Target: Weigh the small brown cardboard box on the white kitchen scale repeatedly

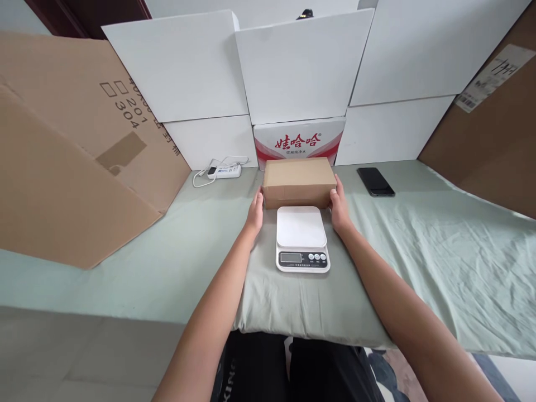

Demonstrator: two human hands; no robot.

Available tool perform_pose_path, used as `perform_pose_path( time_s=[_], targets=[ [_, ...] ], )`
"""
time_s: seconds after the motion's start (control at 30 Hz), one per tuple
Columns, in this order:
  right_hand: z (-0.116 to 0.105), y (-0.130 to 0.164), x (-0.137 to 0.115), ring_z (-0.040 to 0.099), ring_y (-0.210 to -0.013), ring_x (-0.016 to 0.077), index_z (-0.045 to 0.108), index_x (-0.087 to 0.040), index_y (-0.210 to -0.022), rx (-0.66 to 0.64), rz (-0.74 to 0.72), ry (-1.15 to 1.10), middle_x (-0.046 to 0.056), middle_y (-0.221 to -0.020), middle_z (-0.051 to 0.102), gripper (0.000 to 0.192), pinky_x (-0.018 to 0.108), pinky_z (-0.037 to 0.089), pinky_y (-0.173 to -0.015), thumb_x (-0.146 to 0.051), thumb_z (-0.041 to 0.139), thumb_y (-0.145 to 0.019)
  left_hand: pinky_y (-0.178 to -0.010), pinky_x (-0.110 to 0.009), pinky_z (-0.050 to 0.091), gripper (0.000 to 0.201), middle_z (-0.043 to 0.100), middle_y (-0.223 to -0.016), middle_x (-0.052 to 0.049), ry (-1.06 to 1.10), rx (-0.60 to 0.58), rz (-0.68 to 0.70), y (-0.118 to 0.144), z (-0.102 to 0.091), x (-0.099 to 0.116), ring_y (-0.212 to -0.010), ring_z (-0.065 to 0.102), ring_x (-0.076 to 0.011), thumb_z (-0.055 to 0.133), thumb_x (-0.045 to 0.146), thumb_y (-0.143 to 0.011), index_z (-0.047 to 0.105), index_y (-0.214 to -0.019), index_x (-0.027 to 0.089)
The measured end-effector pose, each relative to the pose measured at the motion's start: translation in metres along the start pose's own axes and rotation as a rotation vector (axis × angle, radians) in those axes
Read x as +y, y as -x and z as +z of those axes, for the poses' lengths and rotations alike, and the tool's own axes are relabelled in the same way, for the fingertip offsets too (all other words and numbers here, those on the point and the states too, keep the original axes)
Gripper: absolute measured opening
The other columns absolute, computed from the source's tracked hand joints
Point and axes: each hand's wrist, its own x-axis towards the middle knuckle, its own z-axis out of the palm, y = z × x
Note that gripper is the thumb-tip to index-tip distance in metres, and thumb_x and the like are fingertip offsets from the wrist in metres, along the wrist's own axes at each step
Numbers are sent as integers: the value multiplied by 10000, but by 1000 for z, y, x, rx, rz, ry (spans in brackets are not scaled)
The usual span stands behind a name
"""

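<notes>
Two bare hands bracket a small brown cardboard box (298,181) that rests on the surface (439,251), a stretch of pale green cloth, directly at twelve o'clock from the white kitchen scale (302,238) and just behind it. Largest in view, a big flattened brown carton (71,162) leans at nine to ten o'clock, printed with two empty squares and the digits 201 and 304 beside a line of characters too slanted to read; another brown board (494,128) at two o'clock carries a white shipping label with a barcode, its text too small to make out. White cartons (301,72) wall off the back, and the one right behind the box bears red Chinese characters, 娃哈哈, with a smaller line under them naming drinking water. The left hand (254,212) lies flat and open against the box's left end, the right hand (339,209) likewise against its right end, palms pressing inward rather than fingers curling beneath. To lift it well, I judge even pressure from both sides, keeping the box level and setting it squarely onto the platform clear of the display and buttons. Smaller things: a dark phone (376,181) at one o'clock, a white power strip (224,171) with coiled cable at eleven.
</notes>
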Motion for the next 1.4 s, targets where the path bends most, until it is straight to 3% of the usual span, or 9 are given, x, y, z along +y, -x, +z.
perform_pose_path(
  time_s=[0.13,0.33,0.43,0.53,0.63,0.73,0.93,1.23,1.4],
  targets=[
    [5,1,-17,208,-1791,330,212,-368,-1795,-11,84,-3,17,-1911,252,980,606,175,-1474,-868,456,-988,-1433,-514,283,883,511,-1790,-74,-54,-39,26,3,4,2,-1760,304,-311,438,881,-1003,541,-1655,296],
    [-2,4,-65,110,-1808,361,173,-361,-1800,-1,-6,1,26,-1927,186,972,640,152,-1468,-860,417,-1004,-1395,-509,351,936,535,-1768,-99,-73,-41,276,13,-1,39,-1699,425,-351,466,923,-961,531,-1659,304],
    [-16,26,-89,98,-1810,357,168,-369,-1800,1,-27,54,27,-1924,194,906,623,180,-1467,-808,404,-1044,-1383,-510,374,873,537,-1763,-107,-33,-35,368,42,-6,61,-1685,445,-352,466,862,-1009,512,-1669,291],
    [-32,60,-103,158,-1796,370,180,-354,-1796,-14,-18,87,61,-1911,222,886,622,232,-1454,-762,447,-1056,-1371,-539,396,848,539,-1756,-133,-19,-101,316,85,-11,69,-1674,457,-379,498,829,-1018,518,-1659,275],
    [-42,87,-104,260,-1759,389,215,-348,-1780,-17,-24,115,95,-1886,264,851,651,295,-1421,-726,472,-1063,-1364,-578,405,873,548,-1743,-160,11,-155,251,123,-14,63,-1655,478,-407,498,851,-1002,525,-1647,263],
    [-43,98,-100,346,-1713,403,235,-332,-1769,-14,-46,137,131,-1846,322,847,670,353,-1381,-717,493,-1060,-1372,-584,393,864,537,-1747,-173,27,-144,222,141,-15,54,-1654,479,-405,493,850,-1004,526,-1632,256],
    [-36,99,-94,447,-1644,417,302,-335,-1750,37,-40,109,141,-1801,400,825,649,467,-1306,-717,506,-1048,-1375,-567,400,920,541,-1742,-182,5,-102,179,138,-13,51,-1659,476,-403,510,903,-955,536,-1607,254],
    [-37,102,-98,499,-1600,414,328,-337,-1751,27,-38,113,136,-1797,425,799,636,515,-1266,-692,502,-1057,-1375,-575,399,951,559,-1732,-172,5,-77,167,139,-13,51,-1666,465,-414,516,923,-934,535,-1621,266],
    [-39,101,-92,563,-1533,414,162,-412,-1786,61,-14,79,133,-1688,509,855,711,524,-1212,-733,457,-1050,-1445,-502,282,873,401,-1852,-81,-3,-19,212,135,-18,49,-1752,315,-345,483,870,-991,492,-1672,325]
  ],
)
